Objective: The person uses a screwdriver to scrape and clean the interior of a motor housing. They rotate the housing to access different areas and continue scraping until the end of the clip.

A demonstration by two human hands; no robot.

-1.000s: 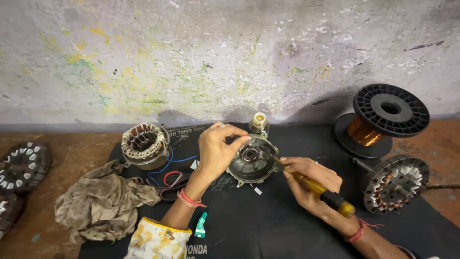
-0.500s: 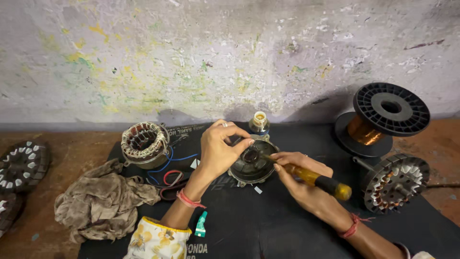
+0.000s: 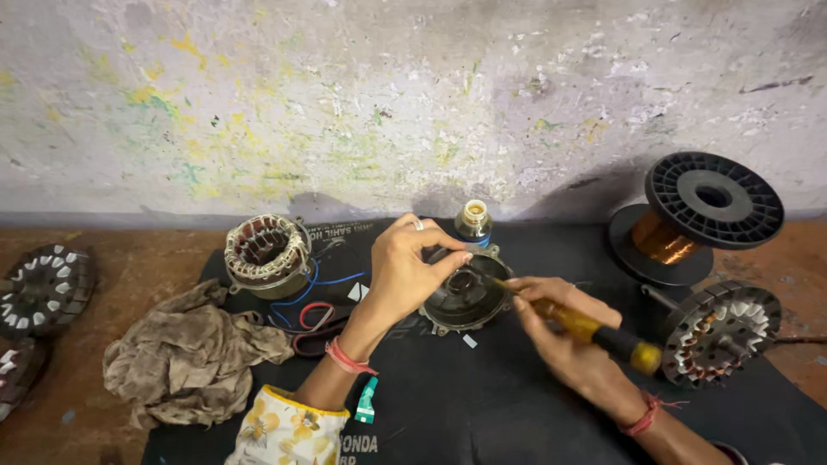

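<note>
The round dark metal motor cover [image 3: 465,300] lies near the middle of the black mat [image 3: 517,405], a shallow dish with small lugs at its rim and a bearing seat in its centre. The left hand [image 3: 412,265] comes over it from nine o'clock, thumb and fingers curled and pinching at the cover's near rim and hub, so that part of the dish is hidden beneath the fingers. The right hand [image 3: 560,331] lies at four o'clock of the cover, wrapped tight around a screwdriver [image 3: 594,331] with a yellow and black handle; its shaft points to ten o'clock and its tip sits at the cover's centre. At twelve o'clock of the cover, just beside it, stands one small bottle [image 3: 473,222] with a pale cap. At nine o'clock, beyond the left hand, sits one wound stator [image 3: 266,252] trailing blue and red wires [image 3: 320,297]. One crumpled rag [image 3: 191,355] lies at eight o'clock, half off the mat. At two o'clock stands one black spool of copper wire [image 3: 689,215], and at three o'clock one slotted rotor [image 3: 719,331] on a shaft. Two more slotted discs [image 3: 43,288] lie at the far left edge, one cut off by the frame. One small green object [image 3: 367,401] lies by the left forearm.
</note>
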